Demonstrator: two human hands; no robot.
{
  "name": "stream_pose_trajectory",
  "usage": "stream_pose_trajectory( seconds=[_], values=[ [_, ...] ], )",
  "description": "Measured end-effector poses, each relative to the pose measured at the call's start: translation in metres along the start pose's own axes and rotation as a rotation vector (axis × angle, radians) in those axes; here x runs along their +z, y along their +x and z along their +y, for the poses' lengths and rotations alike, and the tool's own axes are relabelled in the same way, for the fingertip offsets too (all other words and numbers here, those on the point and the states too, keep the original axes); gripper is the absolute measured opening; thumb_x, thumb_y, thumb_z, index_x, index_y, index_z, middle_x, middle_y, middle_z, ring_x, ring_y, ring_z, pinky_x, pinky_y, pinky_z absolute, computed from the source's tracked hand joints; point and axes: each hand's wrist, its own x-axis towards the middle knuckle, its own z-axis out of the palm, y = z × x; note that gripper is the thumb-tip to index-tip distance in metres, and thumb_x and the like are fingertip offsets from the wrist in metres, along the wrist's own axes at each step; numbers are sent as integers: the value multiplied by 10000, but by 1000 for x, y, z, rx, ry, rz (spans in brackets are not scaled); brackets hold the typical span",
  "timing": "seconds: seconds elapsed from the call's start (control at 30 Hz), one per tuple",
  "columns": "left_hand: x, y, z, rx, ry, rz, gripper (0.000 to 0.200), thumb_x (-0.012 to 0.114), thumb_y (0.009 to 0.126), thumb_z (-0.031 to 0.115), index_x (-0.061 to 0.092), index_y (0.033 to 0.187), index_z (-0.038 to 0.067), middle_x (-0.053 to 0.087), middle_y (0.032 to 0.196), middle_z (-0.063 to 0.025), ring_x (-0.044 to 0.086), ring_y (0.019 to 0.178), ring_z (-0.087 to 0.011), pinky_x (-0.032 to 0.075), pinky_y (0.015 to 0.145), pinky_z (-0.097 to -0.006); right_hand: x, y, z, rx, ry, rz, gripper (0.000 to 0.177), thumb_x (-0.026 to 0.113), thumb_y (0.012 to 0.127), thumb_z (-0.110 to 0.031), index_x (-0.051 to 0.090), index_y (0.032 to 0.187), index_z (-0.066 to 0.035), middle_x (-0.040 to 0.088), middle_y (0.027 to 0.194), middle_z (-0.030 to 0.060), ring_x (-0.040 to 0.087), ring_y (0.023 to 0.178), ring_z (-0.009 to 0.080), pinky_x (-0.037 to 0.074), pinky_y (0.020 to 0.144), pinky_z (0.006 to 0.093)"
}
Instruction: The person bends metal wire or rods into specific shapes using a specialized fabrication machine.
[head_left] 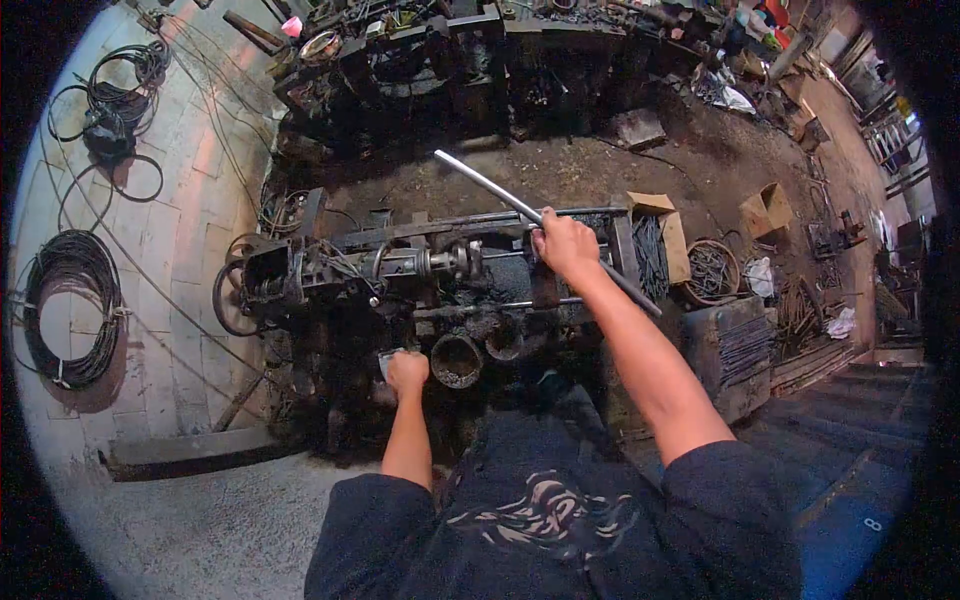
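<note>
My right hand [568, 245] is wrapped round a long metal rod [490, 183], held slantwise above the grimy machine [405, 265]. One bright end points to the far left, and the darker end passes under my forearm to the right. My left hand [408, 371] is closed at the near side of the machine. Something pale and small [385, 362] shows at its knuckles, and I cannot tell what it is. Just right of that hand sits a round metal pot [457, 362] with shavings in it. Two steel guide bars [480, 308] run along the machine bed.
A cardboard box [675, 245] of thin rods stands at the machine's right end, beside a round basket [711, 270] of metal pieces. Stacked rods [745, 350] lie nearer. Coiled wire [72, 305] rests on the left floor. A cluttered workbench [420, 60] spans the back.
</note>
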Motion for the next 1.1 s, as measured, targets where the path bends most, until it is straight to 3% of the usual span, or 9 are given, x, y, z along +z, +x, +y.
stream_pose_trajectory(
  seconds=[0.8, 1.1],
  values=[
    [-3, 7, -6, -7, 22, -115, 396, 519, 829, 290, 659, 1049, -8, 641, 1097, -225, 608, 1030, -397, 478, 895, -478, -5, -2, -4, 28, -51, -13, 338, 611, 850, -321, 534, 1047, -57, 665, 820, 203, 662, 790, 393, 528, 705, 500],
    [-4, 4, -8, 17, -28, -80, 367, 520, 826, 296, 685, 958, -4, 653, 1035, -243, 626, 979, -405, 493, 856, -481, -7, -3, -4, 31, -51, -18, 326, 605, 854, -309, 541, 1056, -61, 666, 823, 197, 661, 795, 393, 527, 704, 499]
  ],
)
